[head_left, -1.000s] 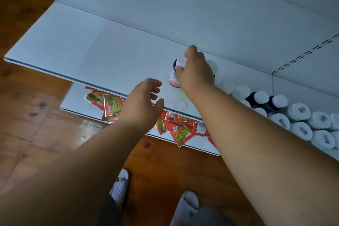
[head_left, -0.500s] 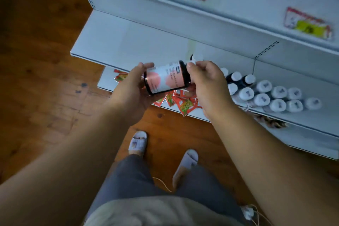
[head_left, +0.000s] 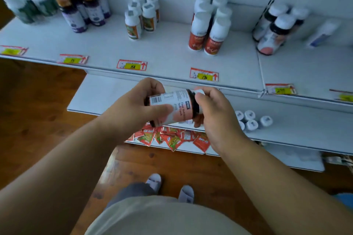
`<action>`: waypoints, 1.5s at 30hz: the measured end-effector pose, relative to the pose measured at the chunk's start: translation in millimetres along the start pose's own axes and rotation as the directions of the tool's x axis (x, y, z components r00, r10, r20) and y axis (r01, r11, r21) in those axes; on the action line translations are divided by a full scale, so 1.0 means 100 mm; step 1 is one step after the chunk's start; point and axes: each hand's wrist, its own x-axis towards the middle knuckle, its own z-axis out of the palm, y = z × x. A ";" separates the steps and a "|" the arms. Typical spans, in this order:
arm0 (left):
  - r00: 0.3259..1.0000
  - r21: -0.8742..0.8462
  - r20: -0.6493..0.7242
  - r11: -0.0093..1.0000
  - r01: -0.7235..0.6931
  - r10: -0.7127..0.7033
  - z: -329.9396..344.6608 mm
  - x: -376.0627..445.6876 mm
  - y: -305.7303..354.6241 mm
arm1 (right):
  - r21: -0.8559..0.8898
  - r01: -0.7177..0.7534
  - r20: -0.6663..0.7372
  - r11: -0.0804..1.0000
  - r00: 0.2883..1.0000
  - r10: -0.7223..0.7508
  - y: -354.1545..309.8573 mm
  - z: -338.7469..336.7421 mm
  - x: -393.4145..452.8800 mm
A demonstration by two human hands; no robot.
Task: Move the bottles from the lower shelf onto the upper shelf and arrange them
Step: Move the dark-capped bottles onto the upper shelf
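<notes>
Two hands hold one bottle (head_left: 172,108) on its side at the centre of the frame, in the air in front of the shelves. The left hand (head_left: 136,108) wraps the base and label end, thumb across the front; the right hand (head_left: 214,114) pinches the white cap end. Behind it, at centre right, the lower shelf (head_left: 298,129) carries a few white-capped bottles (head_left: 250,120). The upper shelf (head_left: 172,57), across the upper half of the frame, bears matching pink-labelled bottles (head_left: 275,30) at upper right, beside red-labelled bottles (head_left: 208,30).

Likely risks: the bottle is horizontal and must be turned upright; if one hand lets go too soon during the turn, it could slip to the floor (head_left: 47,101). The groups above stand close together, so a careless reach might topple a neighbour. Much of the upper shelf is blurred, so exact gaps cannot be judged.
</notes>
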 end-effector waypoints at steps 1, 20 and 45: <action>0.999 -0.015 0.050 1.000 -0.007 0.007 0.00 0.05 0.09 | 0.001 0.025 -0.026 1.000 0.999 -0.025 -0.08 -0.06 0.00; 0.852 -0.016 0.324 0.903 -0.430 0.412 0.94 1.00 1.18 | 0.103 0.261 -0.318 0.960 0.923 -0.217 -0.42 -0.84 -0.08; 0.972 0.574 0.091 0.786 -0.229 0.217 2.76 2.86 1.89 | -0.121 0.080 -0.048 0.989 0.995 -0.086 -0.31 -3.44 1.66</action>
